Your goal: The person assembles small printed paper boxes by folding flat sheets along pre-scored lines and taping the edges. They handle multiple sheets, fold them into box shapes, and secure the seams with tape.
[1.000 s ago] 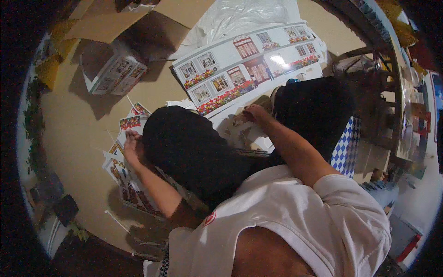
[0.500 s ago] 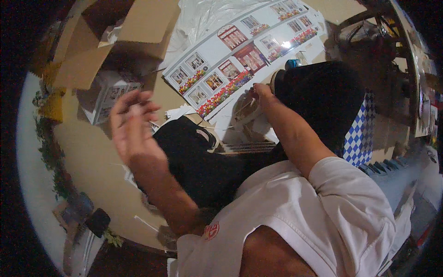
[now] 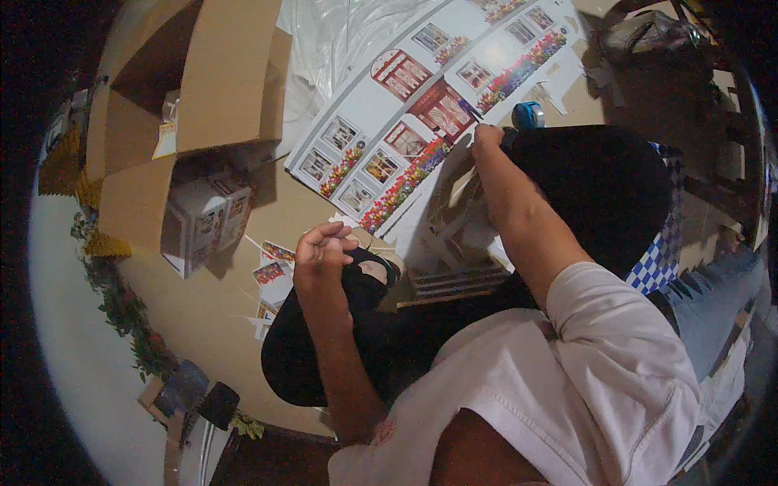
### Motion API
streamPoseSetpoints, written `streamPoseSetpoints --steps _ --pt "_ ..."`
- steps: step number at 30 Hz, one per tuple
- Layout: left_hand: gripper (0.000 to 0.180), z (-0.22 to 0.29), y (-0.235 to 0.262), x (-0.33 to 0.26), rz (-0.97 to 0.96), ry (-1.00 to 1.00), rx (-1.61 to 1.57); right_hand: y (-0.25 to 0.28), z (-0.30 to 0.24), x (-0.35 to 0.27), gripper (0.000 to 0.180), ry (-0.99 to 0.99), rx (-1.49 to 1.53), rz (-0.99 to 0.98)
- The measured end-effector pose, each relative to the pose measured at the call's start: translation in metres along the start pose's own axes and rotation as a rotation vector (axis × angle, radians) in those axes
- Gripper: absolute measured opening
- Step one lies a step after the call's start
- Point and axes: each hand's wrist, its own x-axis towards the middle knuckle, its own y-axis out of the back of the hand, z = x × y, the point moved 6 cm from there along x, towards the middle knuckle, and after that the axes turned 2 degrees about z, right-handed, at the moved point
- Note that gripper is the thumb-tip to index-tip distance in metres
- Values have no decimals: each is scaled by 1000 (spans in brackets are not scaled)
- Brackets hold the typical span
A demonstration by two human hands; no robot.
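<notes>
My right hand (image 3: pixel 489 139) reaches to the near right edge of a large printed board (image 3: pixel 405 109), beside the picture of a red door. Its fingers are closed, and a thin dark shape shows at their tips; what they grip I cannot make out. The board shows a white house front with windows and rows of flowers. My left hand (image 3: pixel 322 257) is raised over my left knee, near the board's lower left corner. Its fingers are loosely bent and apart, with nothing in them. A round blue object (image 3: pixel 528 115) lies just beyond my right knee.
On the left stands an open cardboard box (image 3: pixel 231 77), with a smaller printed house-shaped box (image 3: pixel 207 220) beside it. Printed scraps (image 3: pixel 274 279) lie left of my left hand. Clear plastic sheeting (image 3: pixel 340 36) spreads behind the board. A blue-and-white checked cloth (image 3: pixel 658 257) is at right.
My left hand has come down and to the right, toward my knee. My right hand has moved slightly up and right along the board's edge. The whole view has shifted.
</notes>
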Motion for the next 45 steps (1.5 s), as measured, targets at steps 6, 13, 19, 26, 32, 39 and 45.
streamPoseSetpoints --steps 6,13,19,26,32,39,45 --pt "26 -8 -23 8 -4 108 -22 15 -17 -24 31 -305 234 -132" --pt "27 -37 -58 7 -48 206 -135 20 -27 -37 27 -366 335 -248" --pt "24 -54 -61 -3 -59 190 -181 9 -22 -22 44 -282 29 -373" --pt "24 -110 -70 -20 -9 190 -338 -21 2 11 40 -312 119 -411" --pt "21 -187 -101 9 130 302 -388 -48 10 52 37 57 -295 -473" --pt "58 -274 -45 40 880 333 419 21 -32 -28 47 105 134 -134" --pt "66 -320 -34 72 715 322 -374 37 -43 3 33 191 326 -198"
